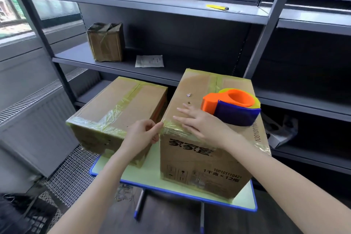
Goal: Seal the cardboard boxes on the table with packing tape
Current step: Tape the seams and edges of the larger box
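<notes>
Two cardboard boxes stand on a small green table [133,175] with a blue rim. The taller right box [205,157] has clear tape along its top edges and centre seam. An orange and purple tape dispenser [231,106] lies on its top, toward the right. My right hand [197,121] lies flat with straight fingers on the near left of that top, pressing the tape at the edge. My left hand [141,135] pinches the tape at the box's near left top corner. The lower left box [117,114] carries tape over its seam and near edge.
Grey metal shelving stands right behind the table. On it sit a small taped box [106,42], a paper slip [149,61] and, higher up, a yellow utility knife [217,7]. A radiator [38,119] is at the left; mesh lies on the floor.
</notes>
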`<state>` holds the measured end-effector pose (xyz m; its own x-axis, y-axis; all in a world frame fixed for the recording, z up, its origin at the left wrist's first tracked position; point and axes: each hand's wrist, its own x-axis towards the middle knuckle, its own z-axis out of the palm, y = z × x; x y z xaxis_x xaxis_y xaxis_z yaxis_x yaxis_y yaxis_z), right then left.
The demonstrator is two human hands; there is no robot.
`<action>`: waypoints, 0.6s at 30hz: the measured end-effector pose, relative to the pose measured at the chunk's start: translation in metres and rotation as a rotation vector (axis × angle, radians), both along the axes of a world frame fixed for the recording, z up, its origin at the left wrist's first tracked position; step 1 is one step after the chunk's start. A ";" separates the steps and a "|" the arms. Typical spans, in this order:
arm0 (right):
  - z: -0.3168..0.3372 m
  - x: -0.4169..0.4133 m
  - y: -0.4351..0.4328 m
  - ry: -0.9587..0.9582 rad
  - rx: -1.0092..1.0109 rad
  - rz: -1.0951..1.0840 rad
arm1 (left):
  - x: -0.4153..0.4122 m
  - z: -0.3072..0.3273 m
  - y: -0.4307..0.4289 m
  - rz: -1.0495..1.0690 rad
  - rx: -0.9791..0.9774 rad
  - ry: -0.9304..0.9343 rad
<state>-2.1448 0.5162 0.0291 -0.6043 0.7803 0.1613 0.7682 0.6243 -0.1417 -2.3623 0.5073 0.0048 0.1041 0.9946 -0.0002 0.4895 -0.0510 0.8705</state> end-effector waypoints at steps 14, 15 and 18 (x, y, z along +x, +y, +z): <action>-0.008 -0.021 0.005 -0.167 -0.064 0.022 | -0.012 -0.032 0.011 -0.101 0.416 0.216; -0.009 -0.021 0.005 -0.182 -0.053 0.026 | -0.013 -0.038 0.013 -0.088 0.496 0.256; -0.008 -0.022 0.005 -0.213 -0.043 0.043 | -0.010 -0.052 0.017 -0.036 0.653 0.304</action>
